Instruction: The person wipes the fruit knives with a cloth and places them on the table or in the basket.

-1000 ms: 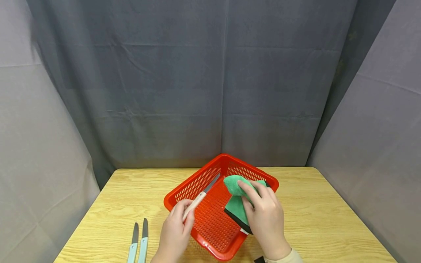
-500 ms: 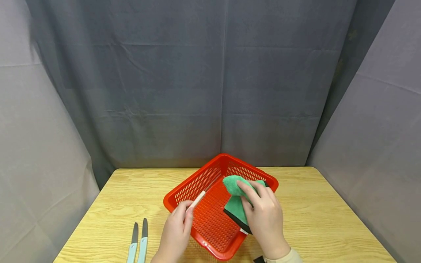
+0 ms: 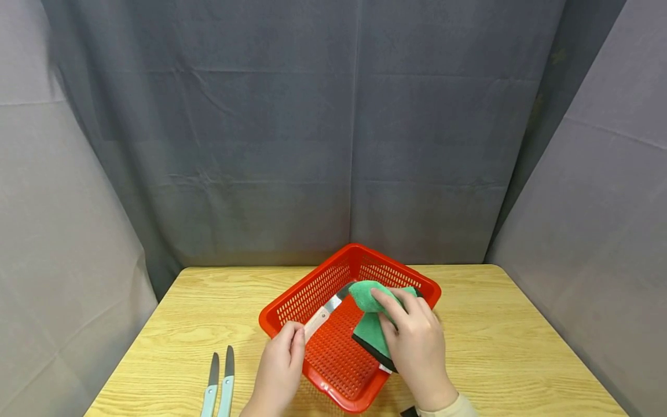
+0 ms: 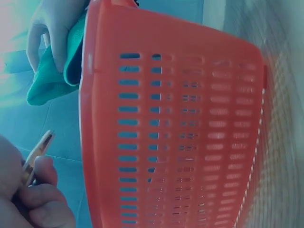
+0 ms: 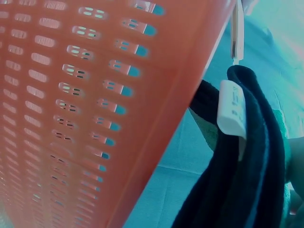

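Observation:
In the head view my left hand [image 3: 277, 368] grips a knife [image 3: 318, 320] by its pale beige handle, above the red basket [image 3: 270, 315]. The knife points up and to the right, its broad side facing up. A green cloth [image 3: 371, 333] with black edging overlaps the blade's tip, hiding it. Thumb and fingers of my right hand [image 3: 417, 344] pinch this folded cloth over the basket's right side. In the left wrist view the knife handle [image 4: 39, 154] sticks out from my curled fingers. The cloth's black edging [image 5: 247, 161] and a white label [image 5: 232, 107] fill the right wrist view's right side.
Two knives with pale blue handles, a left one [image 3: 210, 397] and a right one [image 3: 227, 394], lie side by side on the wooden table [image 3: 521, 347] left of my left hand. Grey curtains [image 3: 271, 145] hang behind the table and at both sides.
The knife has turned in my left hand, from edge-on half a second ago to broad side up. My right hand has shifted the cloth slightly left, onto the blade's tip in this view.

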A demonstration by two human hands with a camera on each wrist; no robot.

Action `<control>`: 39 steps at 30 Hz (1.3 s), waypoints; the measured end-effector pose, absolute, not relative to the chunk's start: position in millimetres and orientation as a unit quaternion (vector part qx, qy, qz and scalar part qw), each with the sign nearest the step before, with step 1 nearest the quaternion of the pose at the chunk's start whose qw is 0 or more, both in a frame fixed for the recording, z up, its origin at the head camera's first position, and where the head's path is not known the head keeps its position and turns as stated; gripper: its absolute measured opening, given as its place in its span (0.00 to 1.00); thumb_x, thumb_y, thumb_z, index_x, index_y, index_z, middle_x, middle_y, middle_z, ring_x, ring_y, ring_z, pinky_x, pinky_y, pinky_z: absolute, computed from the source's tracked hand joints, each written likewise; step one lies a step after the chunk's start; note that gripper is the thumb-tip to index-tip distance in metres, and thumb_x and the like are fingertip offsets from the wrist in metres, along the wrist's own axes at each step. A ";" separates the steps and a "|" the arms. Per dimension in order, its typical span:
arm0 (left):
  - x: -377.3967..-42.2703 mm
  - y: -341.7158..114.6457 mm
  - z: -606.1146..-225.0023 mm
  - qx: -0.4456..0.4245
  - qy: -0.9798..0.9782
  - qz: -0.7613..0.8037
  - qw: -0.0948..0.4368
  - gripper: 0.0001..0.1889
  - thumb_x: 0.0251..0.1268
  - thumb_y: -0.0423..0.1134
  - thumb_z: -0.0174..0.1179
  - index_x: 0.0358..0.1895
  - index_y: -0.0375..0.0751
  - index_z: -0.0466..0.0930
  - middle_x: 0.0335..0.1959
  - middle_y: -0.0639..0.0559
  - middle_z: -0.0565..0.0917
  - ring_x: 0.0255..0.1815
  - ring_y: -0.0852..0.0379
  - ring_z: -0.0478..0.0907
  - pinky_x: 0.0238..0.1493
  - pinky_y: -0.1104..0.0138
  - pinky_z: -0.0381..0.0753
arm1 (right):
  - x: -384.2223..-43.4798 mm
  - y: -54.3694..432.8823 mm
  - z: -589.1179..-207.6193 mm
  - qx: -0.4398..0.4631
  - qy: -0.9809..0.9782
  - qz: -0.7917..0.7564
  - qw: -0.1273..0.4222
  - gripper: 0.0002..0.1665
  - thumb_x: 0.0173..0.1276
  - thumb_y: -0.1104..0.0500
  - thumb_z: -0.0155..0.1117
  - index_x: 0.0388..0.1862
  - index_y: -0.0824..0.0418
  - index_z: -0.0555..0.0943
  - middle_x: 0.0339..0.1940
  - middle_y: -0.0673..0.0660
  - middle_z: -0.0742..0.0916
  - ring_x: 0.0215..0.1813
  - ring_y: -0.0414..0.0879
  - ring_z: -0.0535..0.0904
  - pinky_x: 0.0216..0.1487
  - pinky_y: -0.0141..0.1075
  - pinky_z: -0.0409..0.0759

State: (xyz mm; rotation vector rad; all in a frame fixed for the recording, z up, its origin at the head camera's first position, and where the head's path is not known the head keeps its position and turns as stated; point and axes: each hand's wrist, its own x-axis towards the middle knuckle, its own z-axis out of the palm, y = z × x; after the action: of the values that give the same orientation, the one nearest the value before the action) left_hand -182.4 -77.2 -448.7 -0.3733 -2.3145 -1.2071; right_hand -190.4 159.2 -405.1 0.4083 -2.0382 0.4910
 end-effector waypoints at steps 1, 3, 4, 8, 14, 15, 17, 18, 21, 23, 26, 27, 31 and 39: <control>-181.9 -77.1 -448.1 -0.131 -0.849 -0.452 0.238 0.07 0.77 0.31 0.54 0.38 0.44 0.79 0.19 0.64 0.67 0.19 0.71 0.61 0.23 0.73 0.67 | -190.6 159.1 -405.3 0.169 -0.836 0.200 0.482 0.31 0.50 0.70 0.79 0.53 0.48 0.88 0.46 0.56 0.89 0.36 0.53 0.82 0.37 0.49 0.83; -181.1 -76.8 -447.0 -0.120 -0.848 -0.470 0.213 0.07 0.78 0.32 0.53 0.38 0.44 0.79 0.18 0.64 0.66 0.18 0.71 0.60 0.21 0.73 0.66 | -190.7 159.0 -405.3 0.174 -0.836 0.196 0.482 0.31 0.50 0.70 0.80 0.53 0.48 0.88 0.46 0.55 0.89 0.36 0.53 0.82 0.37 0.48 0.83; -180.8 -76.5 -446.5 -0.116 -0.846 -0.480 0.200 0.07 0.79 0.33 0.52 0.39 0.44 0.79 0.18 0.63 0.67 0.18 0.71 0.61 0.21 0.73 0.66 | -190.8 158.8 -405.1 0.178 -0.837 0.192 0.481 0.31 0.50 0.70 0.80 0.53 0.48 0.88 0.46 0.55 0.89 0.35 0.52 0.82 0.36 0.47 0.83; -180.4 -75.9 -445.2 -0.104 -0.826 -0.534 0.145 0.09 0.81 0.34 0.50 0.40 0.41 0.79 0.18 0.60 0.69 0.18 0.69 0.63 0.20 0.73 0.67 | -190.2 158.0 -405.1 0.202 -0.837 0.179 0.476 0.32 0.50 0.70 0.79 0.54 0.47 0.88 0.45 0.54 0.89 0.33 0.50 0.80 0.34 0.44 0.82; -181.0 -76.9 -443.0 -0.094 -0.797 -0.590 0.086 0.12 0.84 0.37 0.46 0.42 0.37 0.78 0.20 0.55 0.71 0.19 0.67 0.65 0.21 0.72 0.69 | -189.8 156.4 -407.0 0.230 -0.835 0.174 0.468 0.33 0.49 0.69 0.79 0.53 0.45 0.88 0.45 0.54 0.89 0.34 0.50 0.81 0.34 0.43 0.82; -181.2 -77.1 -442.7 -0.093 -0.796 -0.593 0.082 0.13 0.84 0.38 0.46 0.42 0.37 0.78 0.20 0.55 0.71 0.20 0.66 0.66 0.22 0.72 0.70 | -189.8 156.2 -407.4 0.234 -0.836 0.174 0.465 0.33 0.49 0.69 0.79 0.53 0.44 0.88 0.45 0.54 0.89 0.35 0.50 0.81 0.34 0.43 0.82; -181.5 -77.3 -442.8 -0.092 -0.793 -0.598 0.075 0.13 0.84 0.38 0.46 0.43 0.37 0.78 0.21 0.54 0.71 0.20 0.66 0.66 0.23 0.73 0.71 | -189.4 155.7 -407.8 0.239 -0.839 0.178 0.456 0.32 0.51 0.69 0.78 0.54 0.44 0.88 0.45 0.54 0.89 0.36 0.50 0.82 0.36 0.43 0.82; -181.7 -77.4 -443.0 -0.093 -0.791 -0.601 0.072 0.12 0.84 0.38 0.46 0.43 0.37 0.78 0.21 0.54 0.71 0.20 0.66 0.66 0.23 0.73 0.70 | -189.2 155.4 -407.8 0.242 -0.839 0.178 0.453 0.31 0.52 0.69 0.78 0.54 0.44 0.88 0.46 0.54 0.89 0.37 0.50 0.82 0.36 0.43 0.82; -182.0 -76.5 -443.2 -0.094 -0.788 -0.605 0.069 0.10 0.82 0.37 0.50 0.41 0.38 0.78 0.20 0.55 0.70 0.19 0.67 0.64 0.21 0.74 0.67 | -188.8 154.3 -407.9 0.249 -0.838 0.178 0.452 0.31 0.52 0.69 0.78 0.54 0.45 0.88 0.46 0.53 0.89 0.38 0.50 0.83 0.37 0.43 0.82; -181.9 -75.5 -442.7 -0.094 -0.785 -0.609 0.070 0.07 0.79 0.36 0.55 0.41 0.37 0.78 0.20 0.56 0.69 0.18 0.68 0.62 0.20 0.75 0.63 | -188.6 153.8 -408.2 0.251 -0.838 0.178 0.451 0.31 0.52 0.69 0.78 0.54 0.45 0.88 0.46 0.53 0.88 0.38 0.50 0.83 0.38 0.43 0.82; -181.2 -74.1 -441.3 -0.091 -0.782 -0.612 0.072 0.04 0.74 0.34 0.60 0.41 0.36 0.79 0.19 0.56 0.69 0.17 0.69 0.62 0.18 0.75 0.62 | -188.5 153.9 -408.6 0.252 -0.841 0.175 0.446 0.31 0.53 0.68 0.78 0.54 0.45 0.87 0.46 0.53 0.88 0.38 0.49 0.83 0.38 0.43 0.82; -181.0 -73.7 -440.9 -0.090 -0.781 -0.614 0.072 0.04 0.73 0.34 0.61 0.41 0.36 0.78 0.19 0.56 0.69 0.17 0.69 0.62 0.18 0.75 0.62 | -188.4 154.0 -408.8 0.251 -0.843 0.173 0.443 0.30 0.53 0.68 0.79 0.54 0.45 0.87 0.46 0.53 0.88 0.39 0.49 0.83 0.38 0.43 0.82; -180.0 -73.3 -440.1 -0.091 -0.777 -0.619 0.072 0.03 0.71 0.31 0.62 0.41 0.35 0.78 0.20 0.56 0.69 0.17 0.68 0.63 0.19 0.75 0.64 | -188.2 153.6 -409.0 0.257 -0.846 0.169 0.435 0.29 0.55 0.66 0.79 0.55 0.45 0.87 0.47 0.53 0.88 0.41 0.49 0.83 0.40 0.43 0.83; -180.2 -73.3 -440.7 -0.086 -0.776 -0.619 0.081 0.03 0.69 0.32 0.63 0.40 0.36 0.80 0.19 0.55 0.71 0.17 0.68 0.64 0.18 0.74 0.65 | -185.6 149.4 -409.0 0.290 -0.834 0.155 0.444 0.25 0.60 0.62 0.76 0.56 0.44 0.87 0.47 0.53 0.89 0.43 0.50 0.84 0.39 0.44 0.84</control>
State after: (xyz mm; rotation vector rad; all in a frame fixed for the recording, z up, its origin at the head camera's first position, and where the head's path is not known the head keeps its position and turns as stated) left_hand -180.2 -73.3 -440.7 -0.2557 -2.3208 -1.8516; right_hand -185.6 149.4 -409.0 0.7196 -2.0673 0.3847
